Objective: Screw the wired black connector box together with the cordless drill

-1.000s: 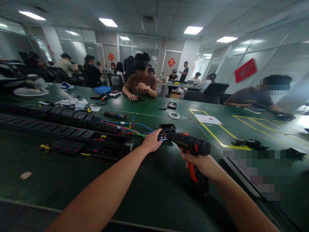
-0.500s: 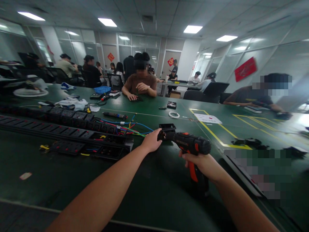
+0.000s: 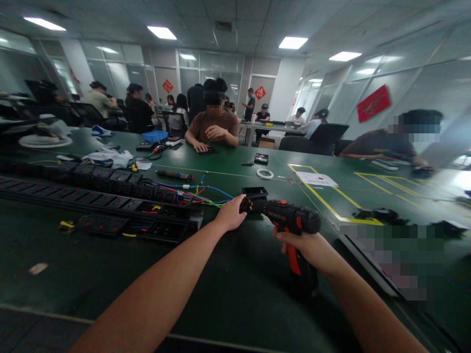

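1. The small black part [image 3: 248,205] sits just above the green table [image 3: 228,284], near its middle, at the nose of the power drill [image 3: 294,217]. Whether the bit touches it cannot be told.
2. The left hand [image 3: 231,214] is clamped on the part from the left, thumb toward the viewer, far fingers hidden. This grip probably keeps the part from turning and leaves its right side free for the drill.
3. The right hand [image 3: 312,248] is wrapped around the drill's handle, index finger up by the trigger; whether it presses cannot be told. The drill lies nearly level, nose leftward, presumably to line up with the part.
4. Both arms reach forward from the near edge and converge; the left forearm slants up to the right, the right one up to the left.
5. Just behind the part lies an open black frame [image 3: 254,191]; coloured wires [image 3: 208,189] run leftward toward the long black socket strip [image 3: 79,194], perhaps laid out for easy reach.
6. Across the table sits a co-worker [image 3: 211,125].
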A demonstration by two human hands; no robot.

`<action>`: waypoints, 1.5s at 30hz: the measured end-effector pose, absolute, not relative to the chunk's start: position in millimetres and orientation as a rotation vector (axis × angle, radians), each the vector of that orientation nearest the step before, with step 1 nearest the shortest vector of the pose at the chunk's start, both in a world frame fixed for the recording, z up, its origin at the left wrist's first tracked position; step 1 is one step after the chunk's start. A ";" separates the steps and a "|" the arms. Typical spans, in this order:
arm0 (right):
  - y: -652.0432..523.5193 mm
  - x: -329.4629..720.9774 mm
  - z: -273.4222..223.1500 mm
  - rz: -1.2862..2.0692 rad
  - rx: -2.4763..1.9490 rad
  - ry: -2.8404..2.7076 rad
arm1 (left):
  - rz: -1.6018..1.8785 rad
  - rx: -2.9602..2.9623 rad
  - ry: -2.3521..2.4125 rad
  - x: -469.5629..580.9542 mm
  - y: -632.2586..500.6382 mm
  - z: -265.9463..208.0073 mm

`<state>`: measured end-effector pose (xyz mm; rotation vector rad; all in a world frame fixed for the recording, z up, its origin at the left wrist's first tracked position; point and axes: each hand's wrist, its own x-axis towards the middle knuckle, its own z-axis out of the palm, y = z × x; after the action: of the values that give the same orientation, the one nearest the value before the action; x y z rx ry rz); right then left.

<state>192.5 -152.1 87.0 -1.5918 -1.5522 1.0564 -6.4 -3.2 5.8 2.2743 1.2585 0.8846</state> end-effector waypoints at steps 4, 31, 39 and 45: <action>-151.5 192.8 85.4 1.060 -1.603 -1.555 | 0.888 2.281 1.259 -6.2 -2.8 4.8; -151.4 192.3 85.5 1.047 -1.606 -1.591 | 0.895 2.282 1.265 -4.0 -1.6 2.6; -151.6 191.7 84.2 1.037 -1.605 -1.585 | 0.882 2.269 1.267 -3.7 -2.9 4.0; -151.3 193.0 84.6 1.026 -1.600 -1.616 | 0.895 2.279 1.260 -4.1 -2.1 2.4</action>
<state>193.0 -151.3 84.6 -1.6005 -1.6158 1.0255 -4.1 -2.1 2.4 2.2790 1.2596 0.8952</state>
